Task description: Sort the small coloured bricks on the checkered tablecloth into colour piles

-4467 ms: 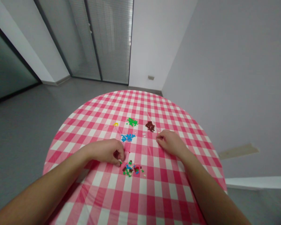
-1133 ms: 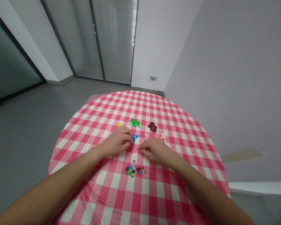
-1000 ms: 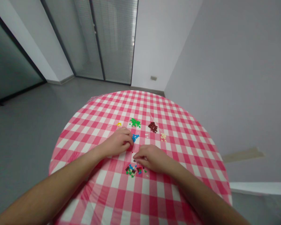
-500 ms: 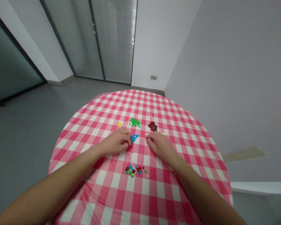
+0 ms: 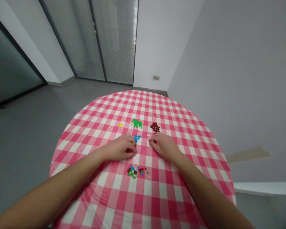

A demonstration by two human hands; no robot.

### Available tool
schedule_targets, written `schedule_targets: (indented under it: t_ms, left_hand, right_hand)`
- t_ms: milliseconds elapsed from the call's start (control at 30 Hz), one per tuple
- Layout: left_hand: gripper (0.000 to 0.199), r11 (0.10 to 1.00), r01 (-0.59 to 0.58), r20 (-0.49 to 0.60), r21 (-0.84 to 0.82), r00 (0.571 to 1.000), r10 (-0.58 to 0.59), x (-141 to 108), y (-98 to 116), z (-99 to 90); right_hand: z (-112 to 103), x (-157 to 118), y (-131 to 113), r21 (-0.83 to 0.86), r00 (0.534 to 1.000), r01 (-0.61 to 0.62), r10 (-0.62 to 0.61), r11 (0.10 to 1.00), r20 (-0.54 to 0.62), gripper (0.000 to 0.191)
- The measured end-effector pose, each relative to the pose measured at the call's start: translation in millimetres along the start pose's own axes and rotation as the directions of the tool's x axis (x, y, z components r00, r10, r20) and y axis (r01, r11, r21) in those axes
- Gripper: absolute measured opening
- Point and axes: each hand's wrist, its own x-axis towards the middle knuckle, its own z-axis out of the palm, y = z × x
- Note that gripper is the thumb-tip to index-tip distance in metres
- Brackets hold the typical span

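Note:
My left hand (image 5: 121, 148) rests on the cloth with curled fingers, right beside a small pile of blue plastic bricks (image 5: 137, 138). Whether it pinches a tiny piece, I cannot tell. My right hand (image 5: 163, 146) lies with fingertips near a few tiny white pieces (image 5: 149, 135). Farther off lie a green brick pile (image 5: 137, 123), a dark brown pile (image 5: 155, 127) and a few yellow pieces (image 5: 120, 125). A mixed heap of coloured bricks (image 5: 136, 172) sits below both hands.
All this lies on a round table with a pink-and-white gingham cloth (image 5: 143, 197). Its edge curves around the piles, with grey floor (image 5: 28, 127) beyond it. A blinded glass door (image 5: 111, 41) stands ahead, and a pale wall (image 5: 228, 79) rises on the right.
My left hand has shifted slightly right and down beside the blue pile. My right hand stays close by. A cream pile seen earlier right of the brown pile no longer shows.

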Motion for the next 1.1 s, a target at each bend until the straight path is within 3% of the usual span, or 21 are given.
schedule_targets:
  t_ms: [67, 133, 200, 333, 633, 867, 1000, 1100]
  left_hand:
    - [0.013, 1.0, -0.004, -0.004, -0.001, 1.0, 0.004, 0.7, 0.3, 0.7]
    - [0.013, 1.0, -0.006, -0.011, 0.005, 1.0, 0.006, 1.7, 0.6, 1.9]
    - [0.013, 1.0, -0.003, -0.022, 0.025, 1.0, 0.003, 2.9, 0.7, 4.4]
    - [0.012, 0.994, 0.039, -0.084, 0.102, 0.996, -0.03, 6.5, -0.1, 12.7]
    - [0.017, 0.967, 0.158, -0.236, 0.2, 0.966, -0.109, 17.1, -0.8, 27.7]
    - [0.023, 0.959, 0.167, -0.229, 0.229, 0.967, -0.113, 13.2, 3.1, 24.2]
    - [0.02, 0.941, 0.11, -0.201, 0.319, 0.979, -0.046, 12.0, 3.5, 24.6]
    - [0.022, 0.92, 0.071, -0.182, 0.386, 0.983, 0.0, 13.2, 2.9, 26.7]
  right_hand:
    - [-1.1, -9.9, -12.5, 0.156, 0.969, 0.174, -0.198, 0.972, 0.149, 0.018]
    - [0.3, -18.1, -23.1, 0.269, 0.917, 0.24, -0.309, 0.933, 0.254, 0.017]
    - [3.5, -22.7, -29.4, 0.296, 0.891, 0.247, -0.336, 0.923, 0.305, 0.018]
    - [8.9, -24.1, -31.2, 0.238, 0.886, 0.254, -0.324, 0.937, 0.331, 0.019]
    - [6.5, -25.9, -32.8, 0.127, 0.926, 0.243, -0.269, 0.962, 0.265, 0.019]
    - [9.3, -24.2, -31.0, 0.133, 0.919, 0.271, -0.297, 0.953, 0.26, 0.017]
    - [4.2, -15.3, -23.2, 0.097, 0.987, 0.122, -0.131, 0.988, 0.091, 0.018]
    - [3.8, -6.1, -12.0, 0.003, 1.0, -0.024, 0.024, 1.0, -0.003, 0.02]
